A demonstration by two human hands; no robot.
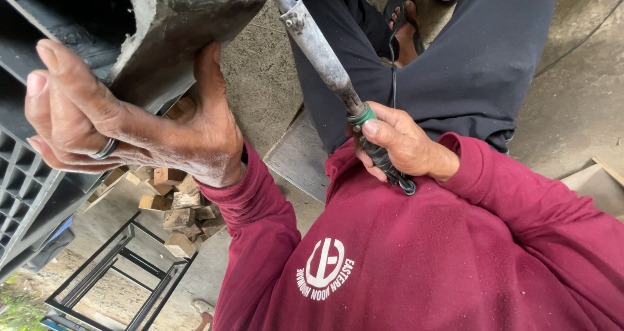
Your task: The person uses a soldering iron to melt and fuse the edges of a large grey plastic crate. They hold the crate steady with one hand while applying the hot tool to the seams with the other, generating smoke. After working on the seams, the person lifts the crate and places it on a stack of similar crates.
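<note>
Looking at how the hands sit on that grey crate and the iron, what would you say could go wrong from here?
The soldering iron in the right hand points its tip at the grey crate, near the left hand's thumb; a slip might burn it. The iron's black cord hangs over the dark trousers towards a sandalled foot and could snag.

My left hand grips the edge of a dark plastic crate, thumb along its rough grey corner and fingers spread over the rim, a ring on one finger. My right hand is wrapped around the black handle of a soldering iron (a green band sits just above my thumb); its grey shaft runs up to the crate. Wood blocks lie piled on the concrete floor beside a black metal frame.
</note>
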